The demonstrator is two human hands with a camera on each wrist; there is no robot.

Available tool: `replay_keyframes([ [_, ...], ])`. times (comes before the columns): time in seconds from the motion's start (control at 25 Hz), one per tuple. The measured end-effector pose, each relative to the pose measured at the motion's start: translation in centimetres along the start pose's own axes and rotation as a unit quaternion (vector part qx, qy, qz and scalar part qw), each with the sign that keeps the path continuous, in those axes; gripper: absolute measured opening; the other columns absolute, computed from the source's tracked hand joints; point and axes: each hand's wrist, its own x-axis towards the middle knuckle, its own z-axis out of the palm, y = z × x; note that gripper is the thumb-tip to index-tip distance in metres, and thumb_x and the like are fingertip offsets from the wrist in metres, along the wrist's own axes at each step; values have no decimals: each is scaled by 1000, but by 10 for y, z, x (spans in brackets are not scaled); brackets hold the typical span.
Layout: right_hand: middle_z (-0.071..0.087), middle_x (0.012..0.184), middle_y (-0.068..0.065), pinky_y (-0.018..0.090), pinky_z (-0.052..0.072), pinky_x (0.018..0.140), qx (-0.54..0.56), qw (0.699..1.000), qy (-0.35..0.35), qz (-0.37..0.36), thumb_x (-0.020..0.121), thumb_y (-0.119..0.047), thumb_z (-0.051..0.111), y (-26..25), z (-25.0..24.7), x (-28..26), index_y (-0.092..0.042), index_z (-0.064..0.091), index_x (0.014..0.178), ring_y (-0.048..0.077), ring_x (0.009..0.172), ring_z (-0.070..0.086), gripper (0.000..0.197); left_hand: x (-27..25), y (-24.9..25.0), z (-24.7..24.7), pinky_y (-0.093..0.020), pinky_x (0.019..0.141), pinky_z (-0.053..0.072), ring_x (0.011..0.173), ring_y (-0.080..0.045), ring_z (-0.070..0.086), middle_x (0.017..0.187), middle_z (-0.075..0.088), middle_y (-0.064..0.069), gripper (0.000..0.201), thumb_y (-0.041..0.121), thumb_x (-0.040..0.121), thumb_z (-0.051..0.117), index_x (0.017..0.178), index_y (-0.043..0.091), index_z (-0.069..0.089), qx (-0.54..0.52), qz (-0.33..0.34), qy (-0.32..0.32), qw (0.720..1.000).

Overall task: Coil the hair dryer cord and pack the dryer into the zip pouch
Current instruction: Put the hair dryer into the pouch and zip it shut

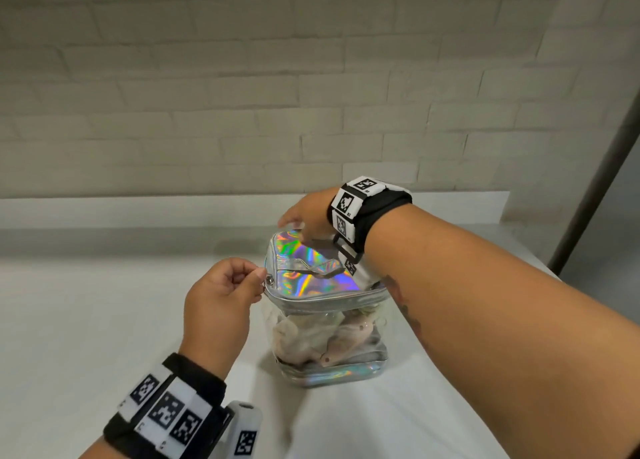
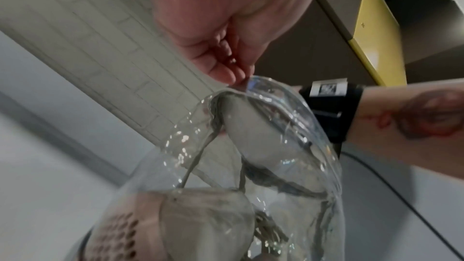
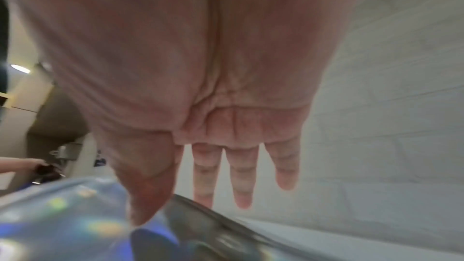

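Observation:
A clear zip pouch (image 1: pixel 329 323) with a holographic lid (image 1: pixel 311 271) stands upright on the white table. Through its wall I see the pale pink hair dryer (image 1: pixel 341 340) inside; the left wrist view shows the dryer's perforated end (image 2: pixel 140 229) and a grey cord (image 2: pixel 198 158) within the pouch (image 2: pixel 314 146). My left hand (image 1: pixel 258 278) pinches the zipper pull (image 1: pixel 268 280) at the lid's left corner. My right hand (image 1: pixel 298 226) rests on the lid's far edge with straight fingers (image 3: pixel 242 182), its thumb touching the lid (image 3: pixel 75 215).
The white table (image 1: pixel 104 320) runs back to a raised ledge (image 1: pixel 138 209) and a brick wall (image 1: pixel 242 94). A dark post (image 1: pixel 595 195) stands at the right. A thin black cable (image 2: pixel 401 192) lies on the table beyond the pouch.

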Motion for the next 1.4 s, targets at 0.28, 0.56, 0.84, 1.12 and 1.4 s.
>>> replay_keyframes([
  [0.28, 70, 92, -7, 13, 36, 49, 3, 996, -20, -90, 80, -16, 67, -30, -16, 12, -25, 70, 107, 11, 74, 59, 28, 15, -2, 19, -36, 60, 48, 54, -15, 56, 62, 62, 0, 21, 19, 88, 65, 69, 23, 57, 49, 50, 7, 998],
  [0.56, 72, 96, -6, 20, 44, 70, -5, 997, 6, -79, 76, -12, 67, -27, -7, 24, -23, 71, 104, 17, 87, 67, 31, 16, -7, 9, -21, 51, 33, 60, -19, 50, 60, 55, -2, 33, 30, 93, 54, 65, 14, 53, 208, 132, -32, 969],
  [0.84, 70, 102, -4, 21, 37, 74, 1, 995, 10, -102, 83, -18, 65, -28, -7, 31, -20, 69, 109, 13, 83, 57, 26, 25, -3, -19, -39, 52, 29, 58, -25, 41, 55, 38, -7, 40, 33, 91, 43, 61, 6, 39, 305, 224, -107, 920],
  [1.12, 67, 97, -6, 19, 34, 72, 11, 993, 9, -114, 86, -16, 62, -27, 1, 32, -20, 68, 110, 12, 82, 53, 25, 20, -10, -31, -39, 52, 37, 56, -22, 42, 57, 42, -6, 42, 35, 91, 41, 63, 4, 45, 265, 279, -177, 906],
  [1.4, 66, 116, 0, 21, 37, 78, 5, 993, 43, -111, 85, -15, 61, -28, -5, 22, -20, 66, 116, 19, 99, 59, 31, 16, -15, -29, -32, 57, 44, 53, -13, 50, 56, 56, -4, 37, 33, 89, 46, 63, 8, 53, 126, 131, -111, 977],
])
